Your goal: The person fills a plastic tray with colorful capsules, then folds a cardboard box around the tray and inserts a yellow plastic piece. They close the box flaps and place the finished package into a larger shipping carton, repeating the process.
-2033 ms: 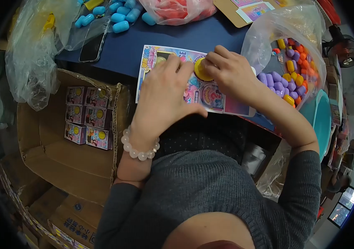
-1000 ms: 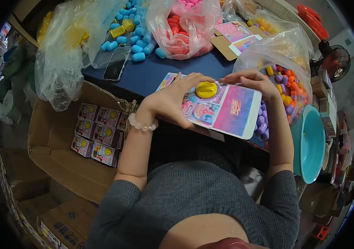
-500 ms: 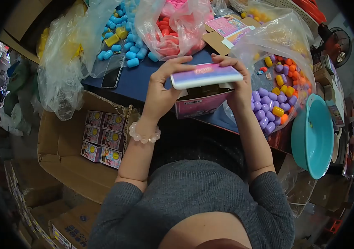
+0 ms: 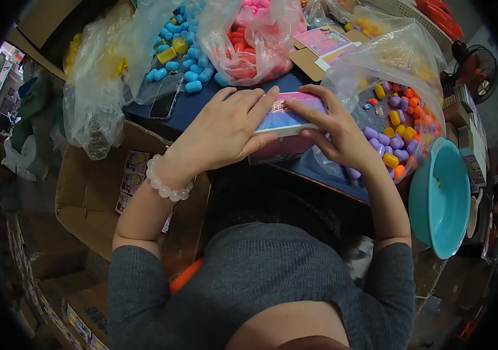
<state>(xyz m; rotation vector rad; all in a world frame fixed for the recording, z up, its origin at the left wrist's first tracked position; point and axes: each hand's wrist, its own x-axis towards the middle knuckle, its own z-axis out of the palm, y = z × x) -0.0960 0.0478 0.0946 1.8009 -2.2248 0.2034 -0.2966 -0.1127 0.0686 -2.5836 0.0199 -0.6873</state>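
A pink and purple printed cardboard box stands at the table's near edge, its lid down on top. My left hand, with a beaded bracelet at the wrist, grips the box's left side, fingers over the lid and thumb along its front edge. On the right side, my right hand holds the lid, fingers across the top and thumb at the front edge. The inside of the box is hidden.
Bags of blue capsules, red capsules and purple capsules lie around the table. A phone is at the left. A teal basin stands right; an open carton holds several small printed boxes.
The box's lid, raised before with a dark gap beneath, is now down. My left hand has shifted right over the box, and my right hand's fingers have moved onto the lid.
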